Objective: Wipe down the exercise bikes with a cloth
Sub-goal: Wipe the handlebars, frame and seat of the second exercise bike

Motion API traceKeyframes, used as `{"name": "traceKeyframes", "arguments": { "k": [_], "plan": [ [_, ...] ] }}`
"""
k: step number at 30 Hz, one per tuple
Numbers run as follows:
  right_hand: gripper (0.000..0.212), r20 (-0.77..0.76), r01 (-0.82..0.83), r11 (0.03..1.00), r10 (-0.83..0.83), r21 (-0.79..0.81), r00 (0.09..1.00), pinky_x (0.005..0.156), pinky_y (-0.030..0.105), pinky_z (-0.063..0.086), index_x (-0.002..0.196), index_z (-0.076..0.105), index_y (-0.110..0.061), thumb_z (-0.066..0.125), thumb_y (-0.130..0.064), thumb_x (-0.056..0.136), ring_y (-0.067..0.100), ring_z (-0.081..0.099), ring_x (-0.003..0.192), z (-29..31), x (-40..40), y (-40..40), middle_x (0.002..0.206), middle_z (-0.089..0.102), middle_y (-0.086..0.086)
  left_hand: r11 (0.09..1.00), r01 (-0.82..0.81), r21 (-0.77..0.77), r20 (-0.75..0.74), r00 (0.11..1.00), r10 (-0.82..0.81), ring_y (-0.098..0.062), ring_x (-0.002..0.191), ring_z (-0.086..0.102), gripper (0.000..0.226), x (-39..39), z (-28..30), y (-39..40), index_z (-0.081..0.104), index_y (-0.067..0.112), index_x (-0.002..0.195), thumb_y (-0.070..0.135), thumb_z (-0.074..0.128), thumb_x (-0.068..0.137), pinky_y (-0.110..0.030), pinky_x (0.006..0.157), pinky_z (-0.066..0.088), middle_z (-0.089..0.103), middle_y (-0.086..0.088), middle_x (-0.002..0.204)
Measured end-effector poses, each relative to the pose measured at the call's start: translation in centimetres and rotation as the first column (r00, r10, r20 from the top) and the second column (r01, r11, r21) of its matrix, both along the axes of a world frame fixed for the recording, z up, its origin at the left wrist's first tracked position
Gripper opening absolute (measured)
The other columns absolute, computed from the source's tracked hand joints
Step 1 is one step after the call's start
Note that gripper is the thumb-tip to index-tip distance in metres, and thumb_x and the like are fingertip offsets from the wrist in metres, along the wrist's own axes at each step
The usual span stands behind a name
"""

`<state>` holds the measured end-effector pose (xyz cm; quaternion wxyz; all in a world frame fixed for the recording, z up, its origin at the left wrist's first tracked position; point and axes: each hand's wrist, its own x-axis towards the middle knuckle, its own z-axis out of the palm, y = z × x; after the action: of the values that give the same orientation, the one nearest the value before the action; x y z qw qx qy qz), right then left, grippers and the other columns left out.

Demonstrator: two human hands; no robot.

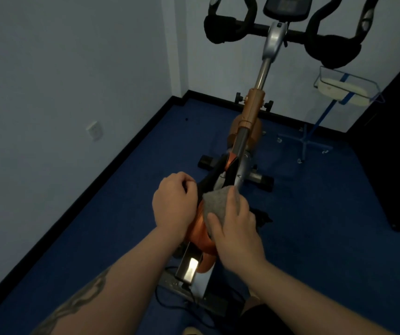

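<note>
The grey cloth (214,206) is pressed under the flattened fingers of the right hand (236,226), against the orange frame of the exercise bike (251,110). The left hand (172,204), just left of that grip, is curled on the frame; whether anything is gripped cannot be told. The cloth could slip off the narrow, rounded frame if pressure shifts sideways.

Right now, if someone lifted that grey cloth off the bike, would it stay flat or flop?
Probably flop: the grey cloth bends over the orange frame under the right hand. It looks thin, so likely light. Its fuzzy surface suggests it won't slip easily.
</note>
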<state>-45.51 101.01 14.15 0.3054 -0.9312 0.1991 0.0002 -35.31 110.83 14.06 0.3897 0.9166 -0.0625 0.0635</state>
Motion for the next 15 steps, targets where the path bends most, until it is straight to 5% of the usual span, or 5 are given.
{"name": "traceKeyframes", "arguments": {
  "k": [6, 12, 15],
  "plan": [
    [0.067, -0.185, 0.224, 0.962, -0.194, 0.155, 0.963, 0.092, 0.044, 0.046, 0.153, 0.003, -0.017, 0.032, -0.046, 0.100, 0.035, 0.049, 0.119, 0.7, 6.2, -2.3, 0.143, 0.039, 0.016, 1.000, 0.021, -0.008, -0.010, 1.000, -0.021, -0.004, 0.078, 0.055, 0.019, 0.1, -0.2, 0.1, 0.064, 0.026, 0.082, 0.024, 0.048, 0.091, -0.025, 0.063, 0.044, 0.060, 0.014, 0.082],
    [0.079, -0.001, 0.028, 1.000, -0.028, 0.004, 1.000, 0.098, 0.041, 0.042, 0.148, -0.013, -0.036, 0.027, -0.066, 0.088, 0.022, 0.021, 0.132, 0.2, -1.2, 1.0, 0.154, 0.004, -0.005, 1.000, 0.015, -0.010, -0.010, 1.000, -0.015, -0.005, 0.077, 0.055, 0.018, 0.2, -0.2, 0.1, 0.064, 0.026, 0.081, 0.024, 0.049, 0.091, -0.024, 0.061, 0.044, 0.060, 0.013, 0.080],
    [0.079, -0.097, 0.069, 0.998, -0.070, -0.008, 0.993, 0.093, 0.043, 0.044, 0.152, -0.011, -0.025, 0.032, -0.058, 0.095, 0.028, 0.034, 0.130, 0.2, 2.4, -0.2, 0.154, 0.014, 0.006, 1.000, 0.025, -0.005, -0.002, 1.000, -0.025, -0.005, 0.077, 0.056, 0.018, 0.2, -0.1, 0.1, 0.064, 0.025, 0.081, 0.024, 0.049, 0.091, -0.027, 0.063, 0.047, 0.061, 0.013, 0.081]
  ]
}}
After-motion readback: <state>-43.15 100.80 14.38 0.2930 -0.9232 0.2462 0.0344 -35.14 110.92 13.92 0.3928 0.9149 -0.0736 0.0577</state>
